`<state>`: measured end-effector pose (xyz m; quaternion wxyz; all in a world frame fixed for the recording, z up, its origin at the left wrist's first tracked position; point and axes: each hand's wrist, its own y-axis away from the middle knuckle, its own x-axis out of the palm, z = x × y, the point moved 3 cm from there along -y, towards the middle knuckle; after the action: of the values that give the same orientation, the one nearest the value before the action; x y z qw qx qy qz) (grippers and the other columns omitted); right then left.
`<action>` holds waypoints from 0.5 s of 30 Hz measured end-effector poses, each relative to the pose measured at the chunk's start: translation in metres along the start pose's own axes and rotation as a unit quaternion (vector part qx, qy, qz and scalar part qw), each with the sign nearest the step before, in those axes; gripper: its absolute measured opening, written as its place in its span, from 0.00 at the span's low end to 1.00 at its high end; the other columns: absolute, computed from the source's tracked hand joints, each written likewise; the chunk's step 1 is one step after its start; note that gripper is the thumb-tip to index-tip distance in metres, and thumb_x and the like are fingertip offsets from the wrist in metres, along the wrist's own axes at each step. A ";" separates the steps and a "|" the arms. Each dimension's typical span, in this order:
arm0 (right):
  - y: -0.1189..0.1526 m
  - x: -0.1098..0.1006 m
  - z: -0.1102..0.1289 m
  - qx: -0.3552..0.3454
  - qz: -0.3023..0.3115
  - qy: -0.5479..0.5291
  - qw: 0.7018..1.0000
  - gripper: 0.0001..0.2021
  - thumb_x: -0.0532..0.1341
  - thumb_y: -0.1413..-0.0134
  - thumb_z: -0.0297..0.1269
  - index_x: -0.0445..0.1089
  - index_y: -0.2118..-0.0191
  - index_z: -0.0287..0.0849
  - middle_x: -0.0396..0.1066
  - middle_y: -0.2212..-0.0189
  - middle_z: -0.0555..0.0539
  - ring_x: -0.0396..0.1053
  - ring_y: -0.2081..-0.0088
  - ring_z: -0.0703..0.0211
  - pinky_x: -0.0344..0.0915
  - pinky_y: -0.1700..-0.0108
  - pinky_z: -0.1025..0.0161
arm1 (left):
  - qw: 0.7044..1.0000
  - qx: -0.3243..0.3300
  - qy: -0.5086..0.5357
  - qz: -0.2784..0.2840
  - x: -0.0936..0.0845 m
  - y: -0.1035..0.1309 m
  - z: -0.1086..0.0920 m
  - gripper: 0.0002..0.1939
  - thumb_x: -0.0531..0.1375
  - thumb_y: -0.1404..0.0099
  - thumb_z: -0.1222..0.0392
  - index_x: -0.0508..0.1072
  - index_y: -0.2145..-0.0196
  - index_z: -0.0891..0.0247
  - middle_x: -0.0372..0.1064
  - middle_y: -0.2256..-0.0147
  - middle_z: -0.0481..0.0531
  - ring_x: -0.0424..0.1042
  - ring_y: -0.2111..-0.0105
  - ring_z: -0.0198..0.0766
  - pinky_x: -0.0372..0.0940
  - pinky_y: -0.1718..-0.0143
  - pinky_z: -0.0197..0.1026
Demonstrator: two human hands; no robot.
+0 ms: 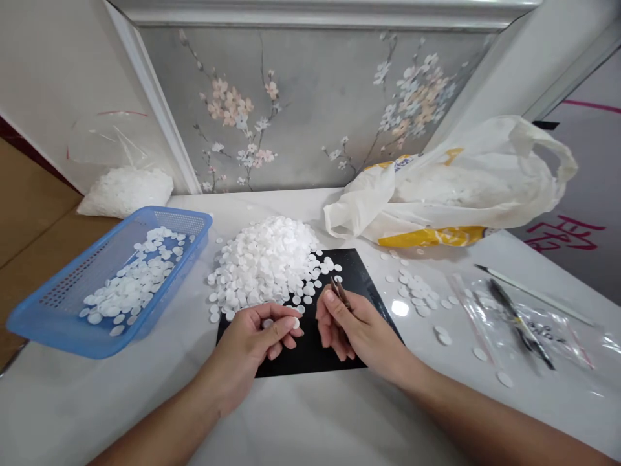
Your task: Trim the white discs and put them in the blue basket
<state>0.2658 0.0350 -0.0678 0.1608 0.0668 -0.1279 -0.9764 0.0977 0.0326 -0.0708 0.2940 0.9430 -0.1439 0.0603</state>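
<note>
My left hand (259, 340) pinches one white disc (295, 322) above the black mat (315, 364); my right hand (352, 323) grips a dark two-tipped tool (342, 296). Some discs (138, 275) lie in the blue basket (53, 329) at left; I judge most remain in the heap (272, 259) beyond.

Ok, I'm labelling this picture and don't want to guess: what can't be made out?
All in the head view:
- Dark two-pronged tool: lower part, hidden by the right hand.
- Pinched round white disc: one side, covered by the left hand.
- Black rectangular mat: far-left corner, under heaped white discs.
- Clear plastic bag at right: dark marks, too small.
</note>
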 end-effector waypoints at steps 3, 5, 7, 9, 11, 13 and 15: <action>0.003 -0.003 0.006 -0.037 -0.028 0.107 0.993 0.20 0.47 0.38 0.53 0.61 0.66 0.40 0.59 0.80 0.54 0.57 0.78 0.67 0.55 0.75 0.68 | 0.999 -0.006 0.050 0.013 0.002 0.001 0.000 0.11 0.61 0.39 0.55 0.66 0.66 0.65 0.73 0.66 0.55 0.61 0.76 0.26 0.51 0.77 0.30; 0.005 -0.003 0.010 -0.064 -0.030 0.166 0.984 0.18 0.49 0.37 0.51 0.65 0.61 0.40 0.62 0.74 0.51 0.60 0.71 0.65 0.58 0.69 0.67 | 0.997 -0.012 0.073 0.018 0.002 0.001 0.000 0.10 0.60 0.38 0.57 0.64 0.68 0.65 0.73 0.66 0.55 0.61 0.75 0.25 0.51 0.77 0.29; 0.006 -0.002 0.011 -0.088 -0.023 0.194 0.977 0.19 0.47 0.35 0.48 0.66 0.51 0.42 0.64 0.69 0.49 0.62 0.67 0.63 0.60 0.64 0.66 | 0.995 -0.018 0.092 0.019 0.002 0.002 0.000 0.09 0.61 0.39 0.60 0.63 0.69 0.66 0.73 0.68 0.54 0.60 0.76 0.24 0.50 0.78 0.27; 0.006 -0.001 0.011 -0.122 -0.025 0.219 0.968 0.20 0.46 0.34 0.45 0.65 0.44 0.45 0.62 0.69 0.48 0.63 0.67 0.63 0.61 0.62 0.65 | 0.993 -0.025 0.114 0.018 0.002 0.004 -0.001 0.09 0.62 0.40 0.61 0.63 0.69 0.66 0.73 0.69 0.53 0.60 0.77 0.23 0.49 0.79 0.26; 0.007 -0.001 0.009 -0.157 -0.035 0.251 0.954 0.20 0.48 0.34 0.42 0.62 0.41 0.46 0.60 0.70 0.48 0.62 0.68 0.64 0.62 0.64 0.66 | 0.990 -0.032 0.135 0.016 0.002 0.005 -0.001 0.10 0.63 0.41 0.61 0.65 0.65 0.65 0.73 0.68 0.54 0.61 0.77 0.24 0.48 0.80 0.26; 0.008 -0.001 0.008 -0.188 -0.047 0.275 0.942 0.20 0.49 0.35 0.41 0.61 0.40 0.47 0.59 0.70 0.48 0.62 0.69 0.64 0.63 0.66 0.66 | 0.988 -0.036 0.148 0.014 0.003 0.005 -0.002 0.12 0.64 0.42 0.61 0.68 0.61 0.66 0.73 0.66 0.56 0.63 0.76 0.24 0.49 0.81 0.26; 0.010 -0.001 0.008 -0.216 -0.057 0.288 0.931 0.19 0.50 0.35 0.39 0.62 0.41 0.47 0.59 0.70 0.47 0.61 0.70 0.64 0.63 0.66 0.67 | 0.987 -0.036 0.154 0.014 0.003 0.005 -0.002 0.12 0.64 0.42 0.62 0.70 0.61 0.67 0.73 0.65 0.57 0.64 0.76 0.24 0.49 0.81 0.26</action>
<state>0.2683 0.0280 -0.0573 0.1457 0.3160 0.1424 -0.9266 0.0991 0.0291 -0.0658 0.3455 0.9091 -0.1125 0.2039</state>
